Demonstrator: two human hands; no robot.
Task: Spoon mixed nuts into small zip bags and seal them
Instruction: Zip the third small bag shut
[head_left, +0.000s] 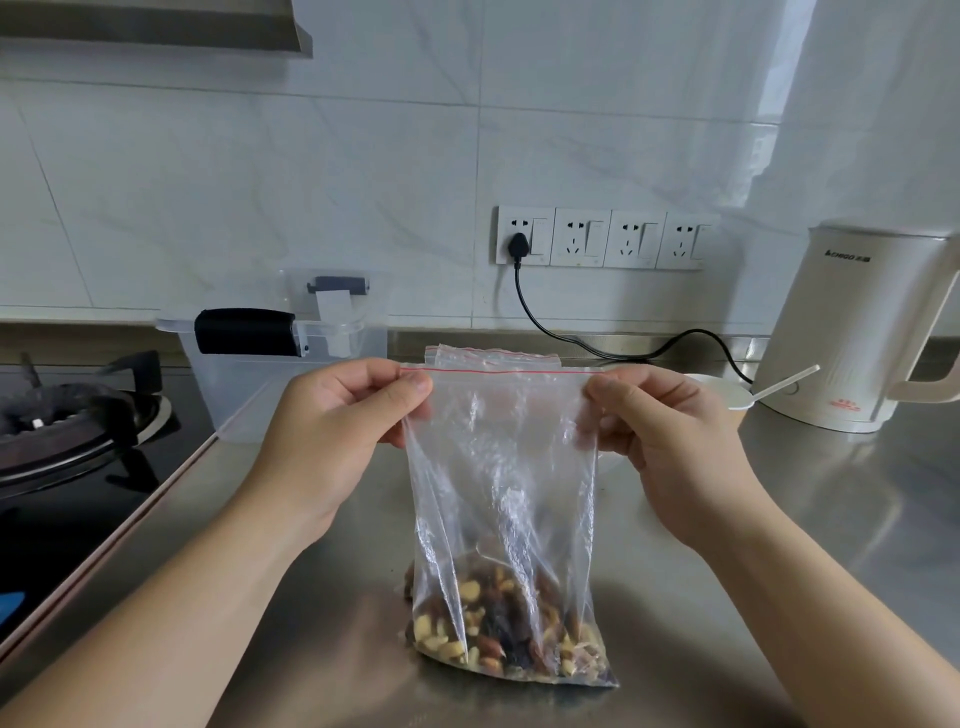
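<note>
A clear zip bag (501, 467) with a red line along its top stands upright on the steel counter (831, 519). Mixed nuts (498, 629) fill its bottom. My left hand (332, 431) pinches the bag's top left corner at the zip strip. My right hand (670, 441) pinches the top right corner. The zip strip is stretched straight between them. Behind the bag lie more zip bags (488, 356), mostly hidden. A white bowl (724, 389) with a white spoon (779, 383) in it sits behind my right hand.
A cream electric kettle (852, 332) stands at the right, its black cord (571, 338) running to the wall sockets (602, 238). A clear plastic container (291, 364) stands at the back left. A gas stove (67, 426) fills the left side.
</note>
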